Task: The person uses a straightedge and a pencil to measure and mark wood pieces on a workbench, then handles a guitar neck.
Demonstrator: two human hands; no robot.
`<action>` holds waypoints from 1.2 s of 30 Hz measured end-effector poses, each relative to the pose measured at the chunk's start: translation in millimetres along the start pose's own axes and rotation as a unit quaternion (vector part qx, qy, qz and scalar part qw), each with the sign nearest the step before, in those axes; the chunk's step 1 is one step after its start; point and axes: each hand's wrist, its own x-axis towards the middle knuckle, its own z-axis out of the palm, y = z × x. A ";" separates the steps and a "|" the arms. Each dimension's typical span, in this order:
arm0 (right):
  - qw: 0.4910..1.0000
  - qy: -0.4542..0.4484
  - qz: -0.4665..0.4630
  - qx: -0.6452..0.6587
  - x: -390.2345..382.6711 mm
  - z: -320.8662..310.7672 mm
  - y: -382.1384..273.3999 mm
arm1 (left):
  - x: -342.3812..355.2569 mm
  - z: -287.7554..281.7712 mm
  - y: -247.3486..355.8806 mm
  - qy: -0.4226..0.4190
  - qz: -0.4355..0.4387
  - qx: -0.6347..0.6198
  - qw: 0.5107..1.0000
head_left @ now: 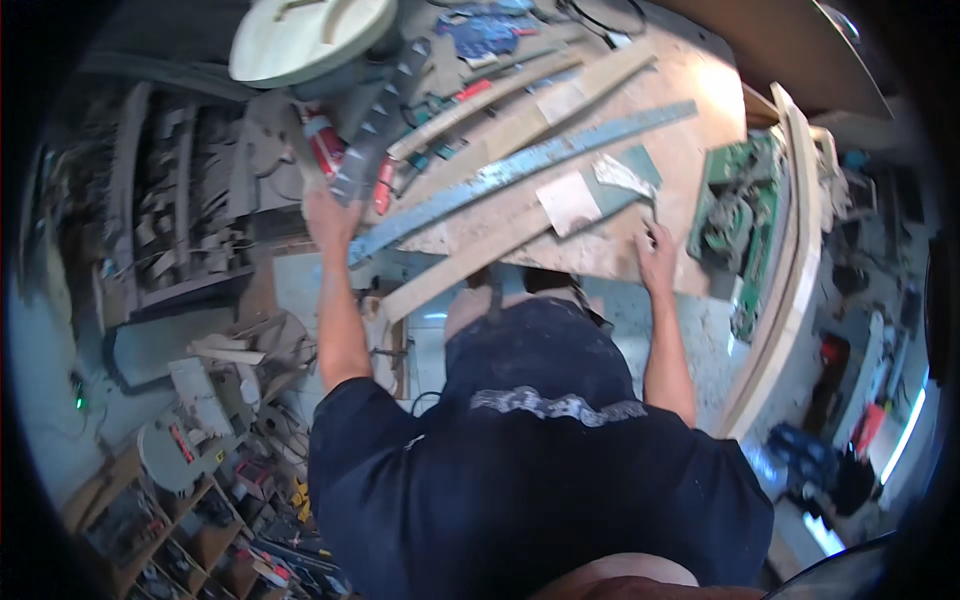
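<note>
My left hand point(333, 215) is closed at the lower end of a long dark grey strip with pale triangular marks point(385, 115), which tilts up and away over the workbench. The strip is smeared by motion. Above the bench's near right edge, my right hand point(657, 258) has its fingers curled; a thin dark thing shows at the fingertips, too small to name. Near it lie a dark green sheet point(640, 162) with a crumpled white piece point(622, 176) and a pale square point(568, 204). Between my hands are a worn blue bar point(530, 160) and a wooden strip point(470, 262).
Curved wooden pieces point(580, 100) lie across the workbench point(690, 170). A round pale wooden top point(310, 40) stands far left, near a red bottle point(322, 140). Green machinery point(735, 205) and long curved boards point(795, 240) border the right. Offcuts fill a rack point(185, 190).
</note>
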 end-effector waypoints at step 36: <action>0.997 -0.023 -0.065 0.029 37.9 93.8 -41.8 | -260.0 21.7 -54.1 -0.079 -0.210 -0.275 0.935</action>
